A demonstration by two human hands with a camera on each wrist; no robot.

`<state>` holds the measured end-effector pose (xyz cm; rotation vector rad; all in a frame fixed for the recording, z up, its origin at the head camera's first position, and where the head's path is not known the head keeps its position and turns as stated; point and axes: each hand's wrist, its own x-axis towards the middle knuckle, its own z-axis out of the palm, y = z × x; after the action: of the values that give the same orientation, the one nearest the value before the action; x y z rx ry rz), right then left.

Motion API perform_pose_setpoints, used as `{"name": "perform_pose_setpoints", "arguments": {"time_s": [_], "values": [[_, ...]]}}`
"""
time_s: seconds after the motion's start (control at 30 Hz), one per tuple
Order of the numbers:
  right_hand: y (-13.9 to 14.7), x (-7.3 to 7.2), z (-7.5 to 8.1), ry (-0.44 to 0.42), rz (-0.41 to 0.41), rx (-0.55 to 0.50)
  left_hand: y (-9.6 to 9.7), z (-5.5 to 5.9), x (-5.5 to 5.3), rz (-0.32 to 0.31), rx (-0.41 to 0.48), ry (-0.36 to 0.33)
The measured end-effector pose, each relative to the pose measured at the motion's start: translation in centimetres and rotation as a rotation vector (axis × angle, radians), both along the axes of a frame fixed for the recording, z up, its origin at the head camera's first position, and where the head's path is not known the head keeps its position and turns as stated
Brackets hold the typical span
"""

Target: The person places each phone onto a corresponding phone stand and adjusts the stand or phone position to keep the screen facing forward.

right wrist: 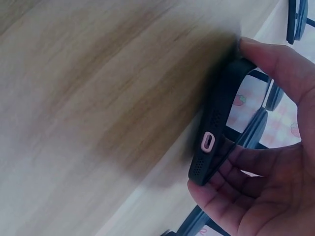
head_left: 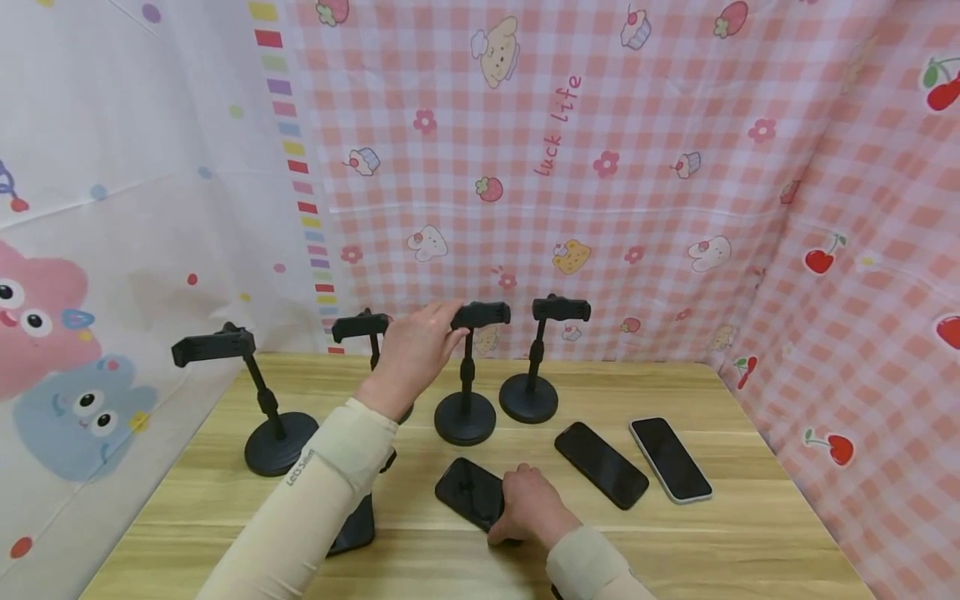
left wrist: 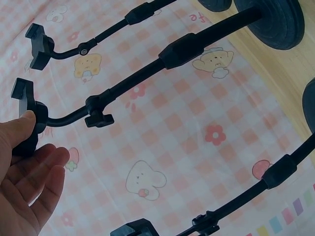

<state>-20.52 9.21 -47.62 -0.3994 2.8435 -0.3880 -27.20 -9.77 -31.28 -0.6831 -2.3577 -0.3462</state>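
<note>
My left hand (head_left: 422,350) is up at the clamp (head_left: 483,314) of a black desktop phone stand (head_left: 466,417). In the left wrist view its thumb lies on the clamp (left wrist: 25,105), with the fingers bent around the lower end. My right hand (head_left: 531,504) grips a black-cased smartphone (head_left: 467,492) across its near end, screen up, low over the table. The right wrist view shows thumb and fingers on opposite long edges of this phone (right wrist: 212,132), with its charging port facing the camera. The stand's clamp holds no phone.
Further black phone stands stand at the left (head_left: 281,442), behind my left arm (head_left: 361,327), and at the right (head_left: 528,398). Two smartphones lie on the right, one black (head_left: 602,464), one white-edged (head_left: 670,460). Another phone (head_left: 354,529) is partly hidden by my left sleeve. Patterned cloth (head_left: 562,208) hangs behind the table.
</note>
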Motion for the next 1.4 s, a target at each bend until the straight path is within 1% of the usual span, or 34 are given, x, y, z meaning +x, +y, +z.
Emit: {"name": "perform_pose_setpoints", "arguments": {"time_s": [0.13, 0.37, 0.57, 0.7, 0.87, 1.1, 1.4], "values": [[0.2, 0.2, 0.3, 0.007, 0.001, 0.013, 0.0, 0.0, -0.1, -0.002, 0.000, 0.004], [0.5, 0.5, 0.9, 0.031, 0.006, 0.012, -0.1, 0.0, -0.2, 0.001, 0.004, -0.011], [1.0, 0.6, 0.8, 0.030, -0.005, -0.019, 0.0, 0.1, -0.1, -0.020, 0.018, -0.019], [1.4, 0.7, 0.7, 0.039, -0.020, -0.046, 0.0, 0.2, -0.1, -0.035, 0.035, -0.044], [1.6, 1.1, 0.9, 0.076, -0.044, -0.088, 0.1, 0.2, -0.1, -0.043, 0.059, -0.086], [2.0, 1.5, 0.8, 0.160, -0.074, -0.123, 0.2, 0.2, -0.1, -0.055, 0.079, -0.102], [2.2, 1.6, 0.8, 0.175, -0.119, -0.152, 0.3, 0.2, 0.0, -0.056, 0.101, -0.120]]}}
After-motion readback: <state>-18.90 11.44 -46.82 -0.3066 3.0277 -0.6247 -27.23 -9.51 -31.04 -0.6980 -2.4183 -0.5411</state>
